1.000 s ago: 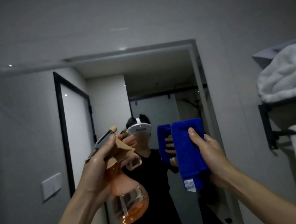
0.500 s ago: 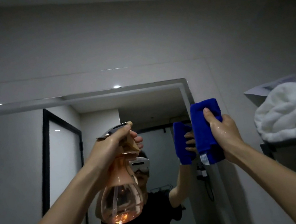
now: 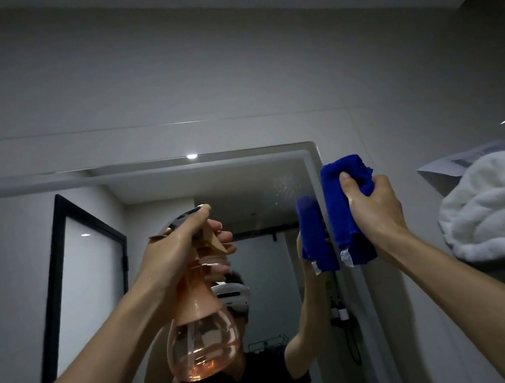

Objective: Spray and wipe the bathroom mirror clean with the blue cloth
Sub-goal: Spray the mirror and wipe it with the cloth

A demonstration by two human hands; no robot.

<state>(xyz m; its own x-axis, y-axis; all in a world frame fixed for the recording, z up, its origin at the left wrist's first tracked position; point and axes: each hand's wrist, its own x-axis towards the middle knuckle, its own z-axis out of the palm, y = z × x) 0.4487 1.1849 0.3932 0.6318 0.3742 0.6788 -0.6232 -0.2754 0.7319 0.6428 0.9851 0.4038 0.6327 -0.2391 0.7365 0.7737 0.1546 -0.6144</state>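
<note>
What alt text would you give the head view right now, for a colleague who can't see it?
A person's left hand grips an orange spray bottle raised at the bathroom mirror, where droplets speckle the upper right corner. The right hand grips a folded blue cloth by the mirror's right edge. White towels sit on a shelf to the right.

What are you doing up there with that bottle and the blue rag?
A person is cleaning the bathroom mirror. The left hand grips a clear orange spray bottle aimed at the glass, where droplets speckle the top right corner. The right hand holds a folded blue cloth beside that corner.
</note>
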